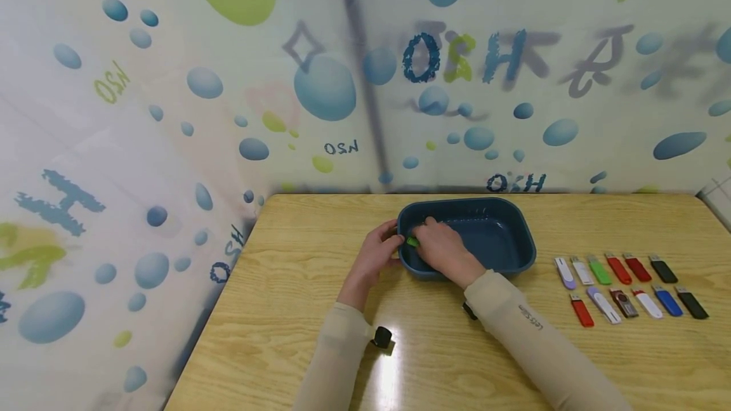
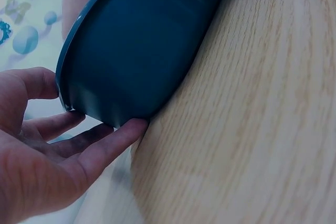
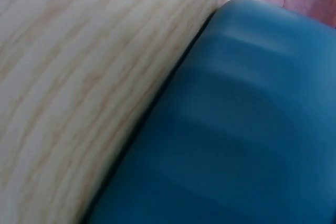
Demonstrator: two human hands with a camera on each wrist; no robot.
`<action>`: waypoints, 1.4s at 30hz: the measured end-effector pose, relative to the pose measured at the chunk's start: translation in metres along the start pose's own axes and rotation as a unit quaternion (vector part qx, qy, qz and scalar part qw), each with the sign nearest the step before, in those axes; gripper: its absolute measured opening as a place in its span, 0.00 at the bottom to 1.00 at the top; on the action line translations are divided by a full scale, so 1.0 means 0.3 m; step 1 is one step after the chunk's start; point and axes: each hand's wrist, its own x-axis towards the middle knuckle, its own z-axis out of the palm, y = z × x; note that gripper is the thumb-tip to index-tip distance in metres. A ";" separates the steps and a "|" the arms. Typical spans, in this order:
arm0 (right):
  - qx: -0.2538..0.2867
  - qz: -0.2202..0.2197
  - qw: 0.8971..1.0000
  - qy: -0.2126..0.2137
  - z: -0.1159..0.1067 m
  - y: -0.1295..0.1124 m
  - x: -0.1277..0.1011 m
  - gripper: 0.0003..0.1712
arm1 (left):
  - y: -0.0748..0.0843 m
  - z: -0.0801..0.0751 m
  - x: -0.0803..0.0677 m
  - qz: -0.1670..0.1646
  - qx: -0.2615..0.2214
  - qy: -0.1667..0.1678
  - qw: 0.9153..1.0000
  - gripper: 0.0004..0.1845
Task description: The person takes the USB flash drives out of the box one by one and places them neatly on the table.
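Reaching forward from the near edge of the wooden table [image 1: 297,309], two sleeved forearms, each with a small dark camera strapped at the wrist. Left hand [image 1: 377,255] set against the outside of the left end of a dark blue tub [image 1: 514,252]; seen from the left wrist, thumb up at the rim, fingers [image 2: 100,148] straight and loosely spread along the lower wall, touching it and the tabletop, nothing pinched. Right hand [image 1: 442,249] laid over the tub's left rim, reaching inside, fingers curled and pressed around a small green USB stick [image 1: 412,241], only a sliver of green showing between the two hands, right at the tub's left inner edge. Cannot tell whether the stick touches the tub floor. From the right wrist, only the tub's outer wall against the wood grain, blurred.

Off to the right of the tub, well apart from both hands, two rows of USB sticks [image 1: 628,284] lying flat on the table: in the far row white-and-lilac, white, green, two red, black; in the near row red, white-and-lilac, a dark metallic one, white, blue, black.

Beyond the table's far edge, a curtain [image 1: 320,81] printed with blue and green bubbles and mirrored lettering, a dark pole shadow running down behind it.
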 end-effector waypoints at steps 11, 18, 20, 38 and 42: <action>0.014 -0.034 0.999 -0.003 0.004 -0.009 -0.005 0.06 | -0.006 -0.002 0.001 0.006 -0.006 -0.005 1.000 0.27; 0.006 -0.035 0.999 -0.015 -0.002 -0.004 -0.002 0.03 | -0.001 -0.002 -0.001 0.002 -0.013 -0.007 1.000 0.28; 0.000 -0.039 0.999 -0.016 -0.003 -0.002 -0.003 0.01 | 0.001 -0.002 -0.002 0.002 -0.011 -0.007 1.000 0.28; 0.056 -0.001 0.998 0.027 -0.056 0.035 -0.058 0.08 | -0.002 -0.004 0.004 0.005 0.000 -0.003 1.000 0.27; 0.078 0.005 0.996 0.051 -0.073 0.057 -0.089 0.12 | -0.006 -0.003 0.008 0.005 -0.003 -0.003 1.000 0.27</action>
